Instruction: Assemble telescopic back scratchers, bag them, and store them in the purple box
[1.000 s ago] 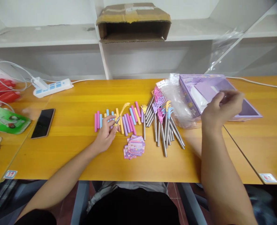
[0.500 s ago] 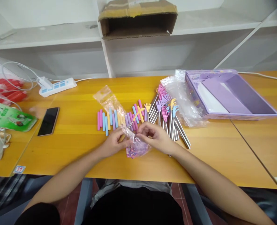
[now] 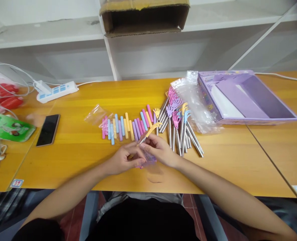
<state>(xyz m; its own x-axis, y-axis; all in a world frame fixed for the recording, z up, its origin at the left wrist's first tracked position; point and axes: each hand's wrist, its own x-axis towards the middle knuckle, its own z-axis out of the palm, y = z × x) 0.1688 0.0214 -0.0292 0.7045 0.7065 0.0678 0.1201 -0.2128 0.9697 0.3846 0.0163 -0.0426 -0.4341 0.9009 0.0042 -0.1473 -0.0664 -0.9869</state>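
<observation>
My hands meet near the front middle of the yellow table [image 3: 88, 160]. My left hand [image 3: 123, 160] is closed on the metal handle of a yellow hand-shaped scratcher [image 3: 153, 127], whose head points up and right. My right hand [image 3: 160, 151] is closed too, pinching a small pink card packet [image 3: 148, 159] that lies partly hidden under both hands. Just beyond my fingers is a row of coloured foam tubes [image 3: 124, 126]. A small clear bag [image 3: 96, 114] lies at the left end of that row.
A pile of metal scratchers with coloured hand heads [image 3: 179, 129] lies right of the tubes, beside crumpled clear wrap [image 3: 195, 103] and an open purple box [image 3: 246, 97]. At left are a phone [image 3: 48, 130], a power strip [image 3: 56, 91] and a green packet [image 3: 9, 126]. A cardboard box [image 3: 143, 16] sits on the shelf.
My right hand came back from the purple box to meet my left over the cards. The clear bag, raised half a second ago, now lies flat at the left of the tubes.
</observation>
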